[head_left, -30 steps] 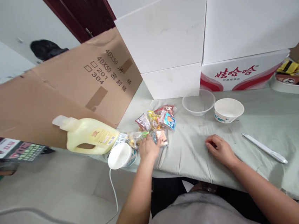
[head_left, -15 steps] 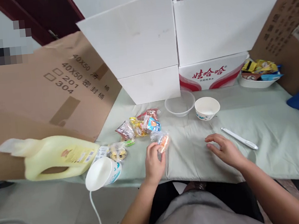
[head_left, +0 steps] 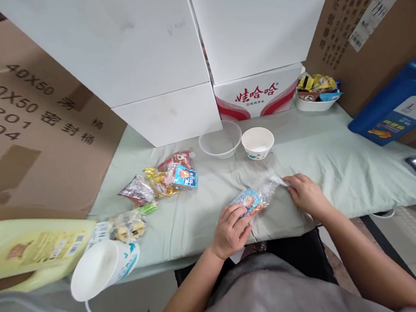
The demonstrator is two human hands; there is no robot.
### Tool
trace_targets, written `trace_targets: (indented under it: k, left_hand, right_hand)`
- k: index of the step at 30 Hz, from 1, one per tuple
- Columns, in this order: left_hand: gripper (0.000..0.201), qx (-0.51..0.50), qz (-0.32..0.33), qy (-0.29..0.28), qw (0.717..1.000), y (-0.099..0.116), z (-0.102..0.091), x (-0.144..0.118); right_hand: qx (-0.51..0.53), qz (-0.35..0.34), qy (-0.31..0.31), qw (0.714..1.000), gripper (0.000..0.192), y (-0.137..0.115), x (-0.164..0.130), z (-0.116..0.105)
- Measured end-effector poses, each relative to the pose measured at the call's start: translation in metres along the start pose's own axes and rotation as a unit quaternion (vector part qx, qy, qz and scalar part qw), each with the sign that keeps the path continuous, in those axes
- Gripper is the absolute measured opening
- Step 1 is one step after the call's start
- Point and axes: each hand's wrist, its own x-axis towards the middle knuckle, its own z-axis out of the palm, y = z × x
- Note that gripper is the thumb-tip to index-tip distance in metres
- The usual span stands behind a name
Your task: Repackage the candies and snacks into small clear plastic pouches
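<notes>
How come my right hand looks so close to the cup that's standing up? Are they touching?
Apart. The head view shows green cloth between the right hand and the upright paper cup.

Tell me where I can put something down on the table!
A wide bare patch of cloth lies between the right hand and the blue bottle. A smaller one lies between the snack pile and the left hand. The left end is crowded: the yellow bottle, the tipped paper cup and the snacks bunch together.
</notes>
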Motion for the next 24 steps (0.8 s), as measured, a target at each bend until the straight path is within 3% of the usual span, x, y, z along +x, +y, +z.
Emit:
trace_targets:
  k: [3, 6, 9, 12, 14, 15, 17, 19, 20, 22, 24]
  left_hand:
    - [0.029, 0.002, -0.051, 0.071, 0.996, 0.0, 0.0, -0.005]
    - [0.045, 0.001, -0.145, 0.111, 0.983, -0.003, 0.002, -0.009]
    - [0.057, -0.041, -0.241, 0.082, 0.966, -0.008, 0.0, -0.013]
    - [0.03, -0.139, -0.309, 0.045, 0.94, -0.014, -0.005, -0.015]
    - [0.015, -0.223, -0.37, 0.066, 0.9, -0.017, -0.006, -0.013]
    - [0.016, -0.268, -0.408, 0.096, 0.867, -0.017, -0.006, -0.01]
    - [0.024, -0.367, -0.479, 0.178, 0.777, -0.018, -0.004, -0.003]
    - [0.029, -0.453, -0.514, 0.253, 0.684, -0.018, -0.002, 0.003]
    - [0.03, -0.478, -0.516, 0.285, 0.651, -0.019, -0.003, 0.006]
    - [0.029, -0.478, -0.509, 0.335, 0.633, -0.021, -0.008, 0.007]
    - [0.024, -0.396, -0.491, 0.385, 0.673, -0.024, -0.017, 0.005]
  right_hand:
    - [0.119, -0.119, -0.044, 0.985, 0.034, -0.037, 0.0, -0.002]
    - [0.118, -0.208, -0.118, 0.964, 0.038, -0.066, -0.001, -0.006]
    - [0.06, -0.202, -0.153, 0.965, 0.04, -0.063, 0.0, -0.015]
    - [-0.002, -0.123, -0.122, 0.985, 0.038, -0.028, 0.001, -0.027]
    - [-0.069, -0.05, -0.085, 0.993, 0.034, 0.0, 0.001, -0.032]
    - [-0.101, -0.023, -0.064, 0.993, 0.032, 0.012, 0.0, -0.033]
    - [-0.128, -0.001, -0.01, 0.992, 0.027, 0.026, -0.002, -0.034]
    - [-0.089, -0.017, 0.057, 0.994, 0.024, 0.025, -0.004, -0.034]
    - [-0.049, -0.033, 0.092, 0.994, 0.022, 0.02, -0.005, -0.034]
    - [0.041, -0.073, 0.143, 0.986, 0.019, 0.001, -0.01, -0.038]
    - [0.13, -0.133, 0.147, 0.971, 0.015, -0.025, -0.017, -0.044]
